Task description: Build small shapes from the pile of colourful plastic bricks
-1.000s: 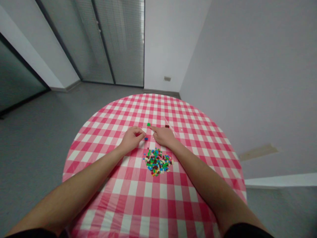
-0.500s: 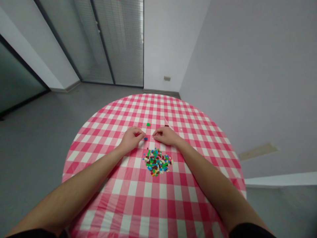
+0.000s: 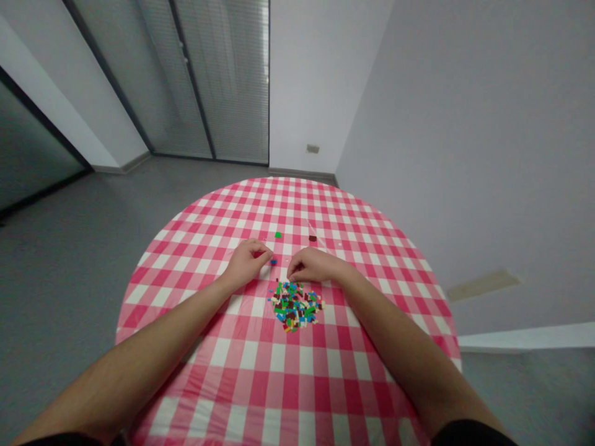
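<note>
My left hand [image 3: 248, 260] rests on the checked cloth, thumb and fingers closed in a pinch. A small blue toy brick [image 3: 273, 262] is right at its fingertips. Across from it, my right hand [image 3: 312, 264] bends over the far edge of a heap of tiny mixed bricks [image 3: 297, 305], its fingers drawn together and pointing down. Whatever those fingers hold is too small or hidden to see. Beyond the hands lie a green brick piece [image 3: 277, 235] and a dark brown one [image 3: 312, 238], apart from each other.
A round table with a red and white checked cloth [image 3: 260, 371] carries everything. Past its far edge are a pale wall with an outlet [image 3: 313, 148] and glass partitions with blinds [image 3: 223, 80]. Another wall [image 3: 488, 155] runs along the right.
My right hand has come nearer, from beside the blue brick to the heap's far edge, uncovering more of the brown piece. My left hand has stayed in place.
</note>
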Demonstrator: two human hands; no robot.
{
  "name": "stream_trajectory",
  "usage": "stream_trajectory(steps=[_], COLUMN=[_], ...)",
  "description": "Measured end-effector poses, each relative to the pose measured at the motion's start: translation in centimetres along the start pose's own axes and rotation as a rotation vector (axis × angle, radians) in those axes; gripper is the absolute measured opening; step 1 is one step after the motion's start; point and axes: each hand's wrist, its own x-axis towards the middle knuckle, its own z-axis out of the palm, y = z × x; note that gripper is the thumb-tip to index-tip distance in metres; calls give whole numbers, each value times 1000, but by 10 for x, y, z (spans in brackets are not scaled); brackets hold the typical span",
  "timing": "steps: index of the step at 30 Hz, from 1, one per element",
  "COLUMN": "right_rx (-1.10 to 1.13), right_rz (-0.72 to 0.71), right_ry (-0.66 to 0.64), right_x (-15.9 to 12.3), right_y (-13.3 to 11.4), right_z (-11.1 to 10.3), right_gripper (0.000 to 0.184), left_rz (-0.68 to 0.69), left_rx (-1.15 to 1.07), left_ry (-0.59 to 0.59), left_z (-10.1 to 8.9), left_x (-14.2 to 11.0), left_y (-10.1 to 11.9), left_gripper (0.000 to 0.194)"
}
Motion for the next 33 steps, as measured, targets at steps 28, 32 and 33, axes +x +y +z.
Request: stream_trajectory(steps=[28,32,33], right_rx=[145,507,597], right_rz=[49,47,56], right_ry=[18,217,267], right_x=[-6,2,5], right_y=[1,6,7], right_z=[-10,-1,3], right_gripper=[8,18,21], left_rz=[-4,22,32], left_rx=[8,3,9], left_ry=[9,1,3], left_z=[0,1,1], left_x=[-1,-1,-1], left_y=[3,1,1], left_gripper=[21,19,19])
